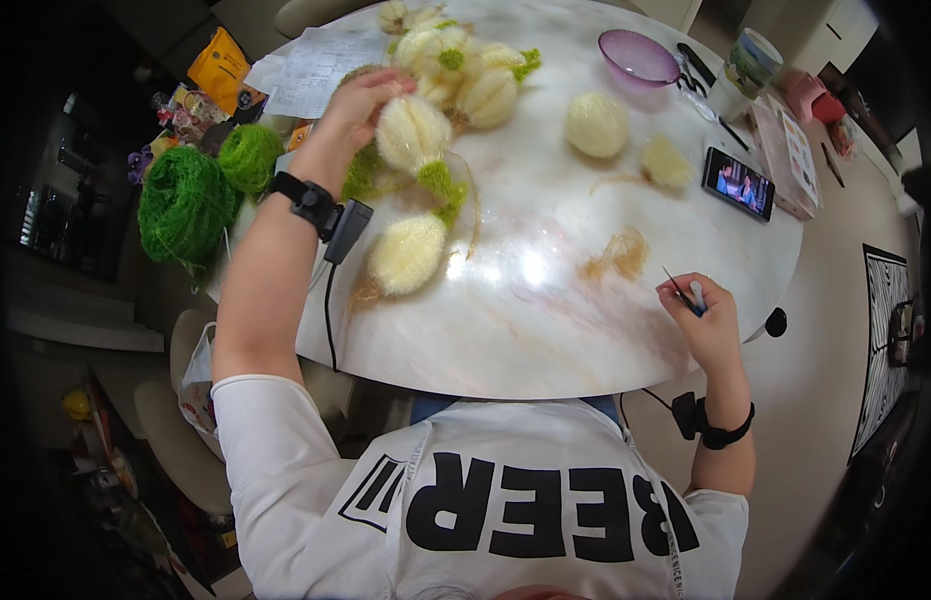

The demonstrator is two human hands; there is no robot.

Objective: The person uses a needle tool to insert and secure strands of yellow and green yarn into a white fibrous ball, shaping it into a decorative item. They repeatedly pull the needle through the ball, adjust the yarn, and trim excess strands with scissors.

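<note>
My left hand point(368, 105) reaches over the far left of the marble-topped table, beside a cream fuzzy yarn bulb point(414, 133) shaped like a garlic head. Its fingers are partly hidden, so whether they hold anything cannot be told. Behind that bulb lies a cluster of similar cream bulbs point(486, 97) with bright green tips. A green knitted piece point(444, 184) lies below it, and another cream bulb point(409, 253) with brown yarn ends rests nearer me. Between the fingers of my right hand point(709, 311) is a thin crochet hook point(684, 292), its fine tip pointing away from me.
Green yarn balls point(187, 204) sit at the left edge, near a written paper sheet point(326, 71). Rightward are a cream yarn ball point(596, 125), a smaller cream piece point(666, 161), loose brown yarn point(623, 255), a purple bowl point(638, 58), scissors point(690, 79) and a phone point(738, 184) playing video.
</note>
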